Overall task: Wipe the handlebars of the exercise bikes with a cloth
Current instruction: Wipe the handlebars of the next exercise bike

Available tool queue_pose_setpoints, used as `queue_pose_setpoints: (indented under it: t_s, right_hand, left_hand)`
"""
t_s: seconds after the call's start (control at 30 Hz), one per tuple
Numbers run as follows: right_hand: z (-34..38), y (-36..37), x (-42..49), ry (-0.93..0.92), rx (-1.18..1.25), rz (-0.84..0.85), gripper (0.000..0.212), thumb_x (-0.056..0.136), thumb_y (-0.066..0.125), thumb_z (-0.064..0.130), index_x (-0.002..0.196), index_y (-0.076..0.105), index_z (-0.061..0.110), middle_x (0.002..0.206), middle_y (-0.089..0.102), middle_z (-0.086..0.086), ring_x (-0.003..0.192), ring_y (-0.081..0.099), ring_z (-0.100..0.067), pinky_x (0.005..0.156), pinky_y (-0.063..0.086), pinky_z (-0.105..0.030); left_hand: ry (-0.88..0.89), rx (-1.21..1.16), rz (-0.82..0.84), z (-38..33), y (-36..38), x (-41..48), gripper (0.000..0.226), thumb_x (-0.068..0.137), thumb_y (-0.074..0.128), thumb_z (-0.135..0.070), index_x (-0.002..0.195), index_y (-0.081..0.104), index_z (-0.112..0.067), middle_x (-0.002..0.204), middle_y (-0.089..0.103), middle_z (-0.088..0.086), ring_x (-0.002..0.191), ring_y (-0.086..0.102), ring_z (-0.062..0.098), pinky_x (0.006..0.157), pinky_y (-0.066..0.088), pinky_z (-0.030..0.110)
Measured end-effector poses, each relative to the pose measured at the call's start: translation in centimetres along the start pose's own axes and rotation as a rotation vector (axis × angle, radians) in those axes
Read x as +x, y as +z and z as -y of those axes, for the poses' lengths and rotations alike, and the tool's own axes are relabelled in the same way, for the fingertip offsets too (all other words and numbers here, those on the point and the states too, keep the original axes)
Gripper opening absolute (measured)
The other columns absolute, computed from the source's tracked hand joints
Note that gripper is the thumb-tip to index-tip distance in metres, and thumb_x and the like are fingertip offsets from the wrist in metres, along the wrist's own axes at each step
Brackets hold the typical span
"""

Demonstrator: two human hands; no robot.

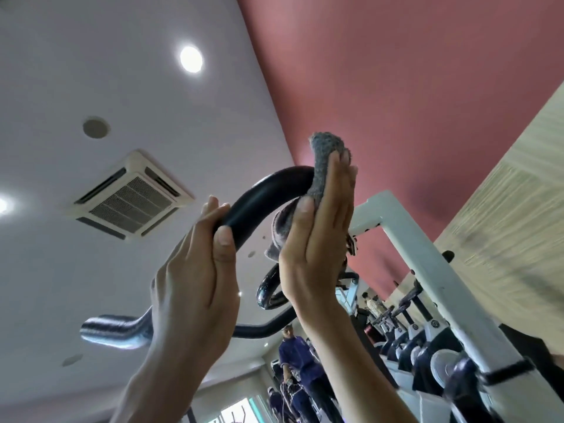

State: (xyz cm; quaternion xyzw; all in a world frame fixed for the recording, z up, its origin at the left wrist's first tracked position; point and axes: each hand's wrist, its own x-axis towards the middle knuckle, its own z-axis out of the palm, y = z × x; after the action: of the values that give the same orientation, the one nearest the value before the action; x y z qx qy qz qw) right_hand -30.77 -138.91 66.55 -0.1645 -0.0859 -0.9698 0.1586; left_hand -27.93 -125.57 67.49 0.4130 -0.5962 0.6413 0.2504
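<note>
Head view: left hand (195, 264) grips the black handlebar (259, 196), steadying it. Right hand (317, 230) clasps the grey cloth (325, 160) around the bar's right bend. Cloth looks soft, light; bar rigid, probably slick.

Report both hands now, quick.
Left hand: grips the handlebar.
Right hand: pinches the cloth against the handlebar.
</note>
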Motion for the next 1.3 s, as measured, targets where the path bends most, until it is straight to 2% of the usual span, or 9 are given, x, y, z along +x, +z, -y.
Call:
queue_pose_setpoints:
  t_s: [0.13,0.3,0.43,0.53,0.63,0.8,1.0,1.17,1.3]
  right_hand:
    - [0.1,-0.3,-1.1,-0.422,-0.207,0.124,0.046,0.103,0.024,0.031,0.143,0.027,0.010,0.152,0.024,-0.016,0.147,0.011,-0.032,0.118,0.021,-0.053]
    - [0.6,0.0,-0.3,-0.032,-0.040,0.018,0.050,0.101,0.030,0.024,0.148,0.022,0.008,0.159,0.018,-0.016,0.149,0.010,-0.030,0.122,0.015,-0.040]
    - [0.3,-0.5,-1.2,-0.430,-0.277,0.167,0.047,0.104,0.022,0.033,0.148,0.020,0.016,0.154,0.018,-0.015,0.148,0.007,-0.033,0.118,0.020,-0.054]
    - [0.1,-1.0,-0.3,-0.347,-0.247,0.155,0.049,0.104,0.021,0.034,0.149,0.018,0.015,0.156,0.017,-0.011,0.149,0.007,-0.030,0.118,0.021,-0.054]
    - [1.2,-1.3,-0.3,-0.266,-0.240,0.151,0.052,0.103,0.021,0.034,0.149,0.017,0.010,0.158,0.014,-0.015,0.149,0.006,-0.033,0.118,0.020,-0.055]
    - [1.0,-2.0,-0.7,-0.657,-0.453,0.289,0.054,0.104,0.019,0.036,0.154,0.001,0.026,0.157,0.014,-0.005,0.148,0.002,-0.030,0.118,0.017,-0.057]
    - [2.4,-2.1,-0.4,-0.490,-0.437,0.218,0.047,0.102,0.025,0.027,0.146,0.029,0.010,0.154,0.027,-0.021,0.147,0.011,-0.034,0.118,0.017,-0.056]
    - [2.3,-1.9,-2.6,-0.941,-0.555,0.439,0.046,0.103,0.029,0.032,0.147,0.026,0.022,0.151,0.030,-0.005,0.148,0.004,-0.021,0.120,0.009,-0.048]
    - [2.1,-2.3,-1.9,-0.743,-0.565,0.292,0.045,0.103,0.026,0.028,0.144,0.034,0.013,0.151,0.032,-0.014,0.146,0.011,-0.030,0.120,0.011,-0.052]
  left_hand:
    - [0.013,-0.022,-0.023,0.0,0.1,0.0,0.050,0.097,0.014,-0.056,0.128,0.047,-0.037,0.118,0.068,0.006,0.093,0.065,0.034,0.076,0.050,0.048]
    - [0.008,0.033,-0.062,-0.2,0.3,0.0,0.052,0.098,0.014,-0.053,0.127,0.052,-0.031,0.111,0.069,0.010,0.088,0.065,0.033,0.067,0.041,0.037]
    - [-0.001,0.041,-0.050,-0.2,0.3,0.0,0.044,0.100,0.016,-0.048,0.126,0.048,-0.032,0.121,0.067,0.008,0.095,0.066,0.034,0.069,0.041,0.037]
    - [-0.002,0.027,-0.046,-0.3,0.0,-0.3,0.041,0.102,0.023,-0.041,0.131,0.048,-0.027,0.132,0.062,0.005,0.112,0.062,0.031,0.087,0.049,0.048]
    - [0.013,0.070,-0.032,0.7,-0.6,-1.1,0.045,0.104,0.028,-0.035,0.138,0.047,-0.013,0.138,0.056,0.009,0.127,0.050,0.021,0.106,0.033,0.046]
    - [-0.049,0.159,-0.083,4.0,-1.0,-3.9,0.053,0.103,0.024,-0.035,0.139,0.047,-0.004,0.144,0.047,0.012,0.134,0.037,0.019,0.113,0.026,0.050]
    - [-0.133,0.214,-0.129,5.8,-0.4,-5.4,0.061,0.104,0.013,-0.044,0.145,0.038,-0.006,0.152,0.036,0.008,0.143,0.029,0.021,0.116,0.021,0.041]
    - [-0.117,0.087,-0.141,7.1,-0.6,-6.1,0.055,0.104,0.020,-0.041,0.140,0.046,-0.009,0.139,0.054,0.008,0.135,0.038,0.017,0.115,0.017,0.035]
    - [-0.113,0.082,-0.157,10.3,-1.4,-7.6,0.049,0.102,0.022,-0.037,0.125,0.055,-0.009,0.117,0.064,0.009,0.120,0.047,0.020,0.113,0.020,0.042]
